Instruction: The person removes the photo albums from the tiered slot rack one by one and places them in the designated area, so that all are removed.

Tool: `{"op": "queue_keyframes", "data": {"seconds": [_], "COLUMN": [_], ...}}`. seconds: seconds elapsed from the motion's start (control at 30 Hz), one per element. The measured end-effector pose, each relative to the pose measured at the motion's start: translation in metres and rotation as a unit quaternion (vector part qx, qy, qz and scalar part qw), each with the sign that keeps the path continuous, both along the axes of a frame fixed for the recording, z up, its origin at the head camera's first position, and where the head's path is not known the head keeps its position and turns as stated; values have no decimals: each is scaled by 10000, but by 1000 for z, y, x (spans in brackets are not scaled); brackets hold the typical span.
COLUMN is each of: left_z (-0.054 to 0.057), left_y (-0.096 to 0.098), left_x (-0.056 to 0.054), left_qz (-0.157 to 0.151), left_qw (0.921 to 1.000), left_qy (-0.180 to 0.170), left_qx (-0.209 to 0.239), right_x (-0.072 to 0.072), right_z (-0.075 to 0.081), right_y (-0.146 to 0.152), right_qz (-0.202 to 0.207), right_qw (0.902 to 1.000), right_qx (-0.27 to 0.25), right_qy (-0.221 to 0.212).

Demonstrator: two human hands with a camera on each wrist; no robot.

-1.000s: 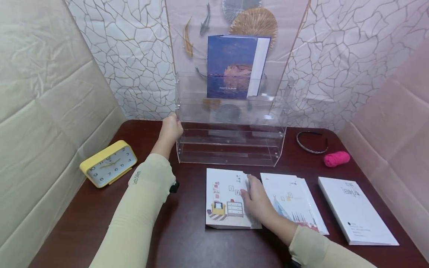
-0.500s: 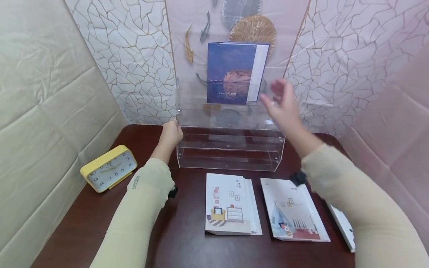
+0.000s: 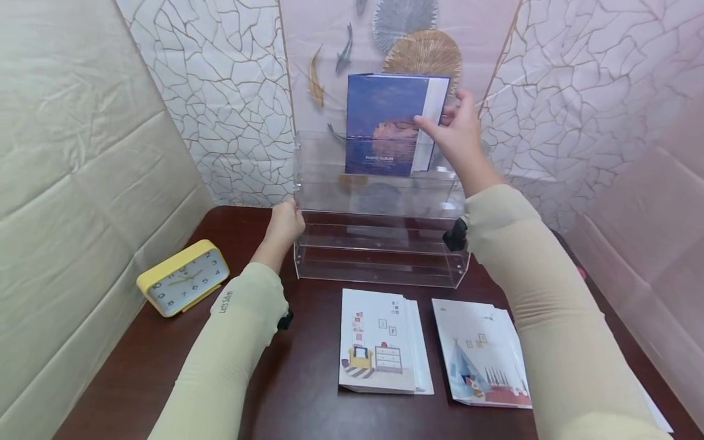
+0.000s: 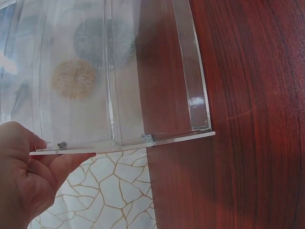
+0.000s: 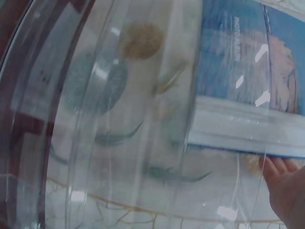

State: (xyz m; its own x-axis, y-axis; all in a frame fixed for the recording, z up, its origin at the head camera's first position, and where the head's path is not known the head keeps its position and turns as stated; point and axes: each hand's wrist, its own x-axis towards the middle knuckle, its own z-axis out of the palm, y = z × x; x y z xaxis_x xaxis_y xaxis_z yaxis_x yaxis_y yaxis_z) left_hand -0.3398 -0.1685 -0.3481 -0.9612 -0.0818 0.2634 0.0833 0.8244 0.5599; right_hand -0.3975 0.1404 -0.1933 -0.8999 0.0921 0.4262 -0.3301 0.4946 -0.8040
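The right hand (image 3: 461,131), held over the white booklet (image 3: 379,342) one second earlier, has been raised to the side edge of the photo album (image 3: 382,125). It is partly open; whether the album is gripped cannot be told. The album is seated upright, immediately left of that hand, in the clear stand (image 4: 126,146), whose side panel remains pinched by the left hand (image 3: 286,225).

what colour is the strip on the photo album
White; the strip shows best in the head view.
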Motion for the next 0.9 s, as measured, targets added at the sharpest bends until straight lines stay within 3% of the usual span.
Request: {"op": "queue_keyframes", "data": {"seconds": [0.2, 0.5, 0.9], "left_z": [1, 0, -1], "left_y": [1, -1, 0], "left_x": [1, 1, 0], "left_qz": [-10, -23, -51], "left_qw": [10000, 9999, 10000], "left_qy": [44, -9, 31], "left_qx": [38, 101, -3], "right_x": [-8, -12, -17], "right_z": [4, 4, 11], "right_y": [-3, -5, -12], "right_qz": [-133, 522, 417], "right_qw": [9996, 9946, 9960], "right_qx": [-113, 18, 382], "right_qy": [-211, -896, -691]}}
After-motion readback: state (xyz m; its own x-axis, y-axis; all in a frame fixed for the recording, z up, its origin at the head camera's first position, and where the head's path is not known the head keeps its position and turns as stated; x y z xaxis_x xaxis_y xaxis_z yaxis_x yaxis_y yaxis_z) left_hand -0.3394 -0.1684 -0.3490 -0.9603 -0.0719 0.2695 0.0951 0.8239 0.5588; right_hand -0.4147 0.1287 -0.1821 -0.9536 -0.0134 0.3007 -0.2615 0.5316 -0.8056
